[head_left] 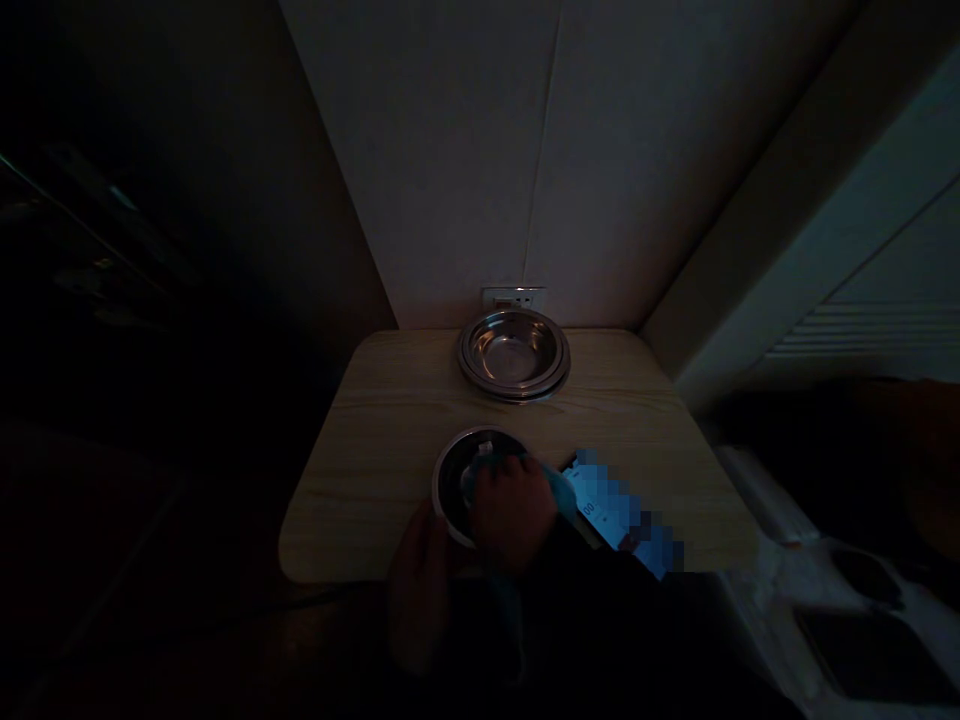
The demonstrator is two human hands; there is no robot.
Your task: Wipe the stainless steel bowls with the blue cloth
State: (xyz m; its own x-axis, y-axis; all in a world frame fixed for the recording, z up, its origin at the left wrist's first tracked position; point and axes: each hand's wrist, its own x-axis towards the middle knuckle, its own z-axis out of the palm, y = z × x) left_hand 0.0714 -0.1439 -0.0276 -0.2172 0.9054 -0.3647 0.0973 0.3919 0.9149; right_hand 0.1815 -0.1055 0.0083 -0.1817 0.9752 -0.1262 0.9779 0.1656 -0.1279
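A round metal bowl point(444, 475) sits near the front of a small wooden table. My left hand point(418, 590) grips its rim at the lower left, the thumb against the edge. Inside the bowl, my right hand point(514, 512) is closed on a teal cloth point(561, 492), pressing it towards the bowl's inner surface. Part of the cloth sticks out to the right of that hand. A small pale patch, perhaps a label or a reflection, shows on the bowl's far inner wall. The right hand covers much of the bowl's right side. The light is dim.
Behind the bowl, several nested metal bowls point(514, 358) stand on the table point(360, 450) by the wall. A power socket point(514, 297) is just above them. A lit phone point(607, 510) lies right of my right hand. A dark cable point(315, 600) runs along the table's front left.
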